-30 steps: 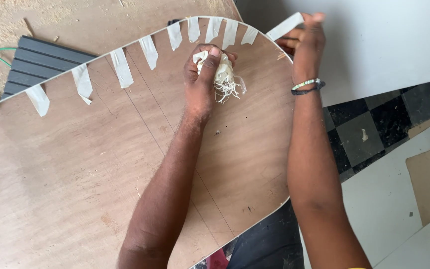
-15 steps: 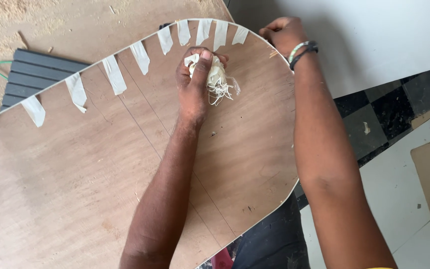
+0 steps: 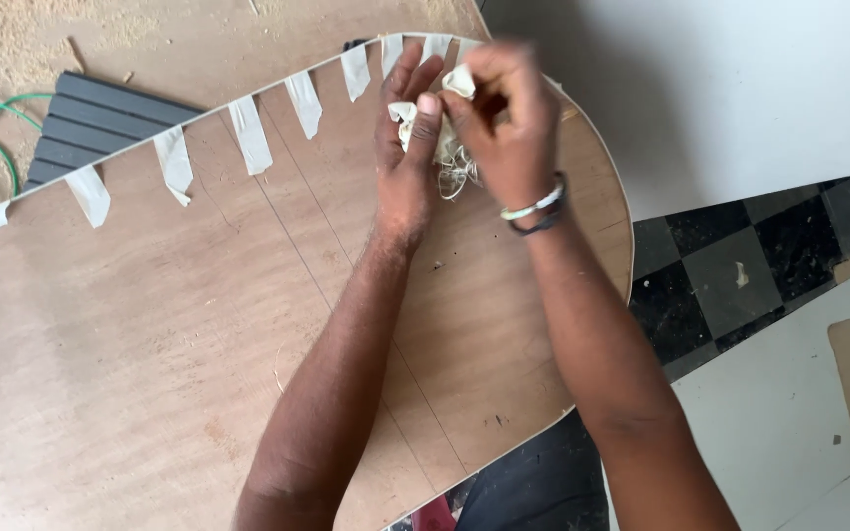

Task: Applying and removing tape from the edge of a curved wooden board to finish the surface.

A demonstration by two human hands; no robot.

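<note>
Seven or so tape strips already lap the plywood panel's edge left of both hands, while the left hand cups a frayed tape wad and the right hand pinches its end, the rim to their right apparently bare.

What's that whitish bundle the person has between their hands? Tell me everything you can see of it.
The bundle is a crumpled, off-white wad, seemingly masking tape or cloth, with thin pale threads hanging loose from its lower side. It is held just above the rounded end of the plywood board. The left hand cups it from the left, fingers pointing up, while the right hand pinches its top corner from the other side. Much of it is hidden by the fingers, so its full shape cannot be told.
</note>
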